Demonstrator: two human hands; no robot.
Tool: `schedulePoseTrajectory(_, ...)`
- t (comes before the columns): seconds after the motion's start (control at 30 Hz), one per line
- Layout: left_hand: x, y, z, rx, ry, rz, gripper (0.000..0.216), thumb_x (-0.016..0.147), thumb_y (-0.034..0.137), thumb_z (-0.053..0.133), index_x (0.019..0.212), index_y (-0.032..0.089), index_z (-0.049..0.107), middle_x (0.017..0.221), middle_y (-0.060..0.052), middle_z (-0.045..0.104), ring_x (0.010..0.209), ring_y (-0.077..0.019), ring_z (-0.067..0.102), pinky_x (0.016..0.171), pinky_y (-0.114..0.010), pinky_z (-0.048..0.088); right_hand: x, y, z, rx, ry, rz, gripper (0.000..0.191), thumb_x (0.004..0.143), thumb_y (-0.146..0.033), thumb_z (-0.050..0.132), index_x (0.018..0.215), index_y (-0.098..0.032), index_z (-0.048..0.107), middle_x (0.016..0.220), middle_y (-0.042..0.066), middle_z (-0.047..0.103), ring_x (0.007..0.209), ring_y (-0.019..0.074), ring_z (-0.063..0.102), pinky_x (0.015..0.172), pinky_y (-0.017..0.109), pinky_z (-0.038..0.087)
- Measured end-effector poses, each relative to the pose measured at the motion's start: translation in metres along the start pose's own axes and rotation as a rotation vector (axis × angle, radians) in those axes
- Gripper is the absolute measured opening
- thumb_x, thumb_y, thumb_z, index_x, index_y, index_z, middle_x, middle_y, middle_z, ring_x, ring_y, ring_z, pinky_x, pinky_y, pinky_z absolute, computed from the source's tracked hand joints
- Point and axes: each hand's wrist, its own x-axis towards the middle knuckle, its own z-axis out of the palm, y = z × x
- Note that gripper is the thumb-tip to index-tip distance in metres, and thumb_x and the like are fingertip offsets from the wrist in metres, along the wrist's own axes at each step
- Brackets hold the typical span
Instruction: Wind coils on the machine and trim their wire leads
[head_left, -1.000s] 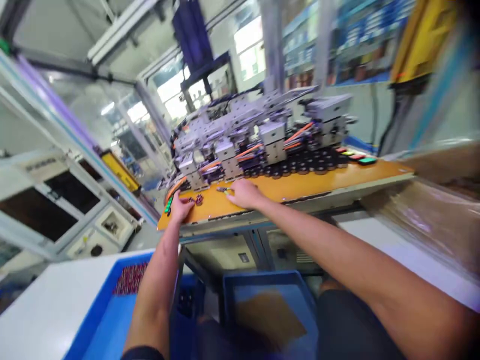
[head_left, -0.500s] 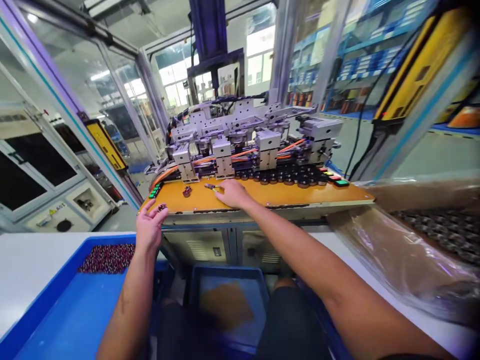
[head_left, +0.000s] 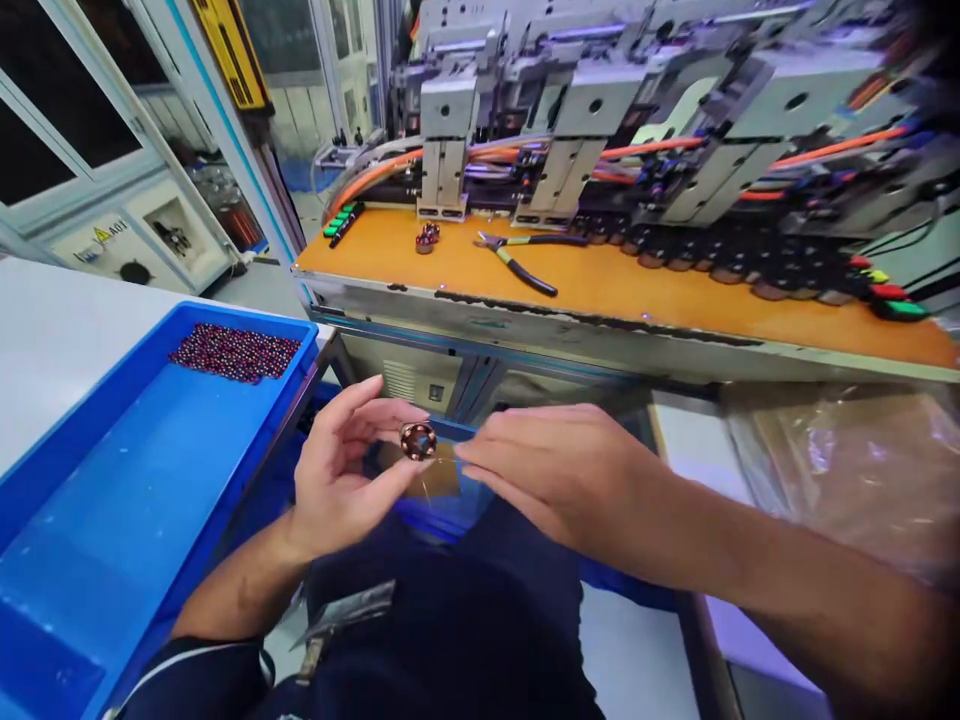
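Between the thumb and fingers of my left hand (head_left: 352, 465) is a small round stator (head_left: 418, 441) wound with copper, its open ring turned up towards me. Fine wire (head_left: 442, 460) sticks out from its right side. My right hand (head_left: 562, 475) is close beside it with fingers pressed together, pinching the wire's end near the fingertips. Both hands are above my lap, in front of the orange worktop (head_left: 615, 290). Cutting pliers (head_left: 517, 258) lie on that worktop with handles spread, and another wound stator (head_left: 426, 238) sits to their left.
A blue tray (head_left: 172, 480) on the left holds a pile of small stators (head_left: 236, 352). Machine heads (head_left: 448, 130) with orange hoses rise behind the worktop. Dark round parts (head_left: 712, 262) line its right side. Plastic sheeting (head_left: 840, 450) covers a carton at right.
My right hand has left the pliers on the worktop and come back to the wire at the stator. My left hand has brought the stator in towards my lap. The view has tilted down.
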Motion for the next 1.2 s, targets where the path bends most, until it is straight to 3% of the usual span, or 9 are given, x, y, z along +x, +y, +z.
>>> schedulePoseTrajectory(0.17, -0.003, -0.006, 0.006, -0.083, 0.011, -0.084, 0.082, 0.074, 0.001, 0.078, 0.143, 0.027, 0.043, 0.112, -0.006, 0.074, 0.091, -0.0146, 0.074, 0.082, -0.025, 0.063, -0.023, -0.006, 0.011, 0.312, -0.010, 0.081, 0.025, 0.101, -0.017, 0.048, 0.085, -0.016, 0.067, 0.058, -0.003, 0.056, 0.052, 0.0078, 0.049, 0.052, 0.022, 0.036)
schedulePoseTrajectory(0.27, -0.006, -0.007, 0.008, -0.129, -0.014, -0.106, 0.077, 0.079, 0.004, 0.075, 0.143, 0.028, 0.041, 0.114, -0.007, 0.074, 0.092, -0.0151, 0.075, 0.084, -0.026, 0.063, -0.030, -0.004, 0.014, 0.552, -0.020, 0.145, 0.015, 0.099, -0.018, 0.056, 0.094, -0.016, 0.069, 0.063, -0.003, 0.059, 0.051, 0.0063, 0.048, 0.051, 0.020, 0.036)
schedulePoseTrajectory(0.3, -0.007, -0.007, 0.008, -0.137, -0.026, -0.110, 0.076, 0.081, 0.003, 0.073, 0.144, 0.028, 0.040, 0.116, -0.008, 0.073, 0.095, -0.0154, 0.074, 0.086, -0.026, 0.063, -0.031, -0.003, 0.015, 0.614, -0.008, 0.215, 0.011, 0.096, -0.022, 0.061, 0.099, -0.017, 0.070, 0.073, 0.000, 0.065, 0.053, 0.0061, 0.050, 0.051, 0.019, 0.039)
schedulePoseTrajectory(0.4, -0.013, -0.005, 0.011, -0.157, -0.084, -0.117, 0.075, 0.085, -0.001, 0.065, 0.146, 0.031, 0.037, 0.126, -0.009, 0.070, 0.108, -0.0170, 0.071, 0.091, -0.026, 0.061, -0.026, 0.000, 0.021, 0.798, 0.169, 0.561, 0.026, 0.081, -0.035, 0.079, 0.100, -0.019, 0.070, 0.100, 0.006, 0.068, 0.060, 0.0081, 0.057, 0.051, 0.020, 0.045)
schedulePoseTrajectory(0.47, -0.017, -0.003, 0.013, -0.170, -0.138, -0.119, 0.076, 0.086, -0.003, 0.061, 0.149, 0.032, 0.034, 0.130, -0.010, 0.068, 0.114, -0.0180, 0.069, 0.095, -0.027, 0.059, -0.019, -0.002, 0.027, 0.979, 0.274, 0.749, 0.030, 0.070, -0.037, 0.085, 0.087, -0.019, 0.068, 0.088, 0.004, 0.066, 0.060, 0.0098, 0.056, 0.051, 0.022, 0.045)
schedulePoseTrajectory(0.53, -0.019, -0.003, 0.014, -0.177, -0.180, -0.101, 0.077, 0.087, -0.003, 0.059, 0.150, 0.031, 0.033, 0.134, -0.011, 0.065, 0.117, -0.0192, 0.067, 0.098, -0.030, 0.058, -0.011, -0.005, 0.034, 1.169, 0.277, 0.832, 0.030, 0.068, -0.037, 0.084, 0.075, -0.018, 0.061, 0.070, 0.000, 0.058, 0.058, 0.0099, 0.051, 0.050, 0.022, 0.042)
schedulePoseTrajectory(0.7, -0.019, -0.004, 0.019, -0.146, -0.133, -0.065, 0.083, 0.079, -0.003, 0.070, 0.148, 0.030, 0.037, 0.127, -0.011, 0.067, 0.107, -0.0176, 0.071, 0.091, -0.026, 0.060, -0.001, -0.014, 0.053, 1.393, 0.300, 0.841, 0.026, 0.076, -0.033, 0.076, 0.070, -0.017, 0.057, 0.065, -0.002, 0.055, 0.053, 0.0074, 0.046, 0.049, 0.020, 0.036)
schedulePoseTrajectory(0.9, -0.017, -0.007, 0.020, -0.268, -0.017, -0.150, 0.074, 0.079, 0.004, 0.074, 0.141, 0.031, 0.046, 0.109, -0.005, 0.067, 0.090, -0.0120, 0.071, 0.081, -0.022, 0.061, -0.014, -0.030, 0.080, 1.652, 0.601, 0.854, 0.031, 0.083, -0.037, 0.074, 0.072, -0.017, 0.054, 0.071, -0.004, 0.053, 0.049, 0.0052, 0.048, 0.051, 0.022, 0.036)
schedulePoseTrajectory(1.2, -0.019, -0.008, 0.016, -0.283, -0.199, -0.174, 0.082, 0.078, -0.003, 0.072, 0.145, 0.033, 0.042, 0.118, -0.007, 0.069, 0.098, -0.0156, 0.073, 0.086, -0.025, 0.062, -0.021, -0.021, 0.064, 1.478, 0.393, 0.854, 0.027, 0.080, -0.037, 0.079, 0.079, -0.018, 0.061, 0.075, -0.001, 0.057, 0.066, 0.0099, 0.050, 0.061, 0.023, 0.040)
